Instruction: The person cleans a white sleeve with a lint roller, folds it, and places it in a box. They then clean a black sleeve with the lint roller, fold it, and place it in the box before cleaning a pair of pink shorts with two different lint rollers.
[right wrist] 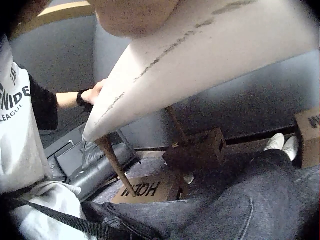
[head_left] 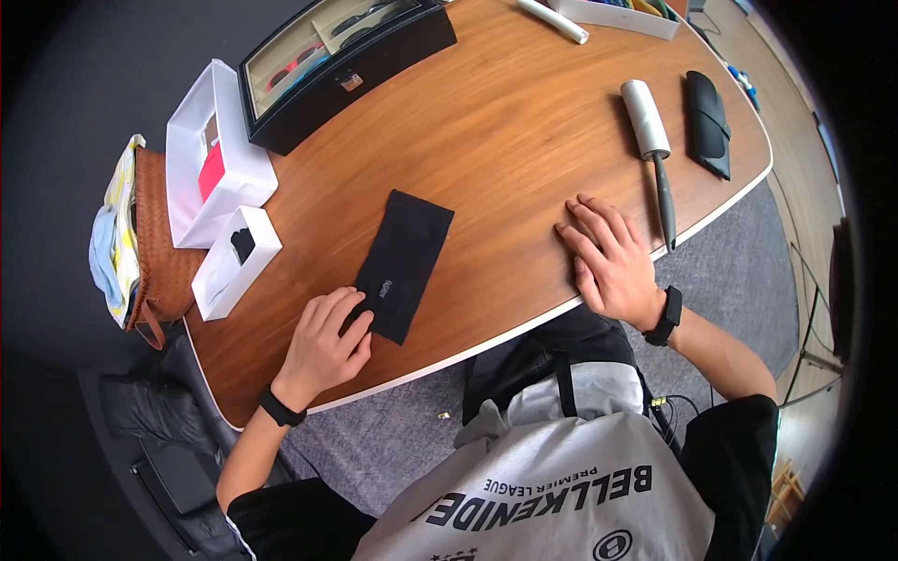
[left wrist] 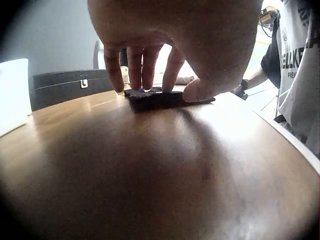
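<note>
A flat black cloth pouch (head_left: 412, 252) with small pale lettering lies on the table in the head view. My left hand (head_left: 325, 344) rests at its near left edge, fingertips on the fabric. In the left wrist view the fingers reach down onto the pouch (left wrist: 150, 102), with the thumb by its edge. My right hand (head_left: 613, 262) lies on the tabletop near the front edge, fingers spread and relaxed, holding nothing. Beside it lies a lint roller (head_left: 645, 120) with a dark handle. The right wrist view catches only part of that hand (right wrist: 134, 16) above the white table edge.
A black glasses display case (head_left: 348, 84) stands at the back left. Near it are a larger white box (head_left: 245, 187), a small white box (head_left: 257, 266) and a woven basket (head_left: 159, 229). A black snap case (head_left: 708, 122) lies far right; a white tube (head_left: 554, 19) lies at the back.
</note>
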`<state>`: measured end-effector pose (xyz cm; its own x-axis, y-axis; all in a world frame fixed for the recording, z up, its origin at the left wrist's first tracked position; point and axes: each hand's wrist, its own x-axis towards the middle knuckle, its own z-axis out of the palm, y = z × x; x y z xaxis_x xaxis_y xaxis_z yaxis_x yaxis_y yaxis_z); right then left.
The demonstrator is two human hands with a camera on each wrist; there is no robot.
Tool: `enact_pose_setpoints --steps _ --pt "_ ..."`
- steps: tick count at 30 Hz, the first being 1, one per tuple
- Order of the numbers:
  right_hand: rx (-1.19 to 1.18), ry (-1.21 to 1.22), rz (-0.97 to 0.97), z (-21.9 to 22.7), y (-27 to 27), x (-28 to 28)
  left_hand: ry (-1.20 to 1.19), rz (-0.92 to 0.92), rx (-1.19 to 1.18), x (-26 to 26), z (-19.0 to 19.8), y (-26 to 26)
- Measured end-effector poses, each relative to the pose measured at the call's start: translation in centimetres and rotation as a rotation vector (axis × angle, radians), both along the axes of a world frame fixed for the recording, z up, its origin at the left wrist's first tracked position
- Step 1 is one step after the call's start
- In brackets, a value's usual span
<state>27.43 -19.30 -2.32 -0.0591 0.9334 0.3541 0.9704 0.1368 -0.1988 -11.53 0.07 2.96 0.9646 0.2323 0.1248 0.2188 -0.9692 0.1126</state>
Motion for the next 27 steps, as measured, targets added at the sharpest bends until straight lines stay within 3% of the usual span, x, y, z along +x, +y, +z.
enact_pose_setpoints --steps 6,11,12,15,16,18,22,27 --pt "0.014 -0.005 0.001 0.2 0.0 0.0 -0.066 0.025 -0.069 0.3 -0.1 -0.5" --pt "-0.002 0.027 0.023 0.6 0.5 -0.3 -0.093 -0.078 0.040 0.5 -0.8 -0.3" --pt "0.003 0.024 0.026 0.9 1.1 -0.5 -0.096 -0.076 0.046 0.7 -0.6 -0.2" --pt "-0.024 0.191 0.290 2.1 4.7 -1.6 -0.113 -0.061 0.021 1.0 0.0 -0.6" --pt "-0.017 0.197 0.287 2.7 6.2 -2.3 -0.128 -0.057 0.006 1.2 0.1 -0.8" --pt "-0.279 0.218 0.333 4.0 8.8 -3.5 -0.132 -0.063 -0.005 1.5 0.5 -1.3" --pt "-0.254 0.298 0.290 3.1 12.8 -4.7 -0.132 -0.019 -0.030 1.7 1.1 -3.0" --pt "-0.180 0.290 0.317 2.2 13.7 -5.2 -0.169 -0.001 -0.078 2.2 0.7 -4.1"
